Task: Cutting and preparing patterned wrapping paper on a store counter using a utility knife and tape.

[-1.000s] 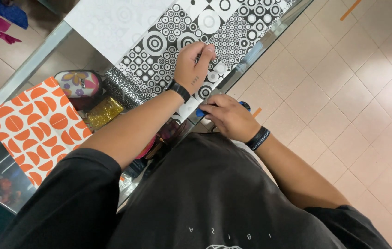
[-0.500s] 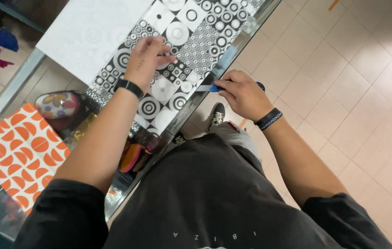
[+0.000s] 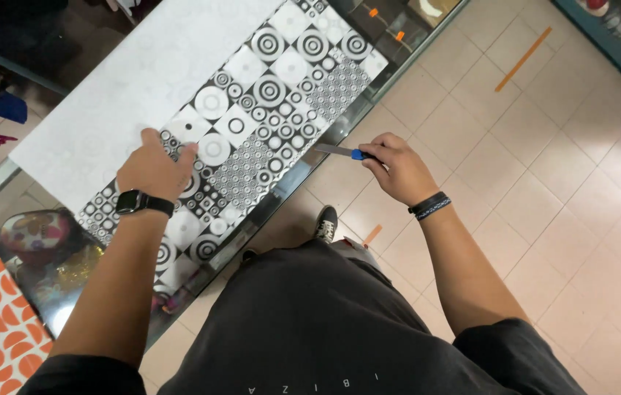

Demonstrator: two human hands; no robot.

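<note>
Knife [image 3: 341, 151]: one, blade pointing left at the counter edge, long axis near horizontal, gripped in right hand [image 3: 398, 170]. One black-and-white patterned sheet [image 3: 266, 124] on the glass counter [image 3: 398, 44], left hand [image 3: 153, 168] pressed flat on it, fingers spread.

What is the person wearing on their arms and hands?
Both hands are bare, with no gloves. The left hand has a black watch on its wrist. The right hand has a dark wristband with a thin blue line. Short black sleeves leave the forearms uncovered.
</note>
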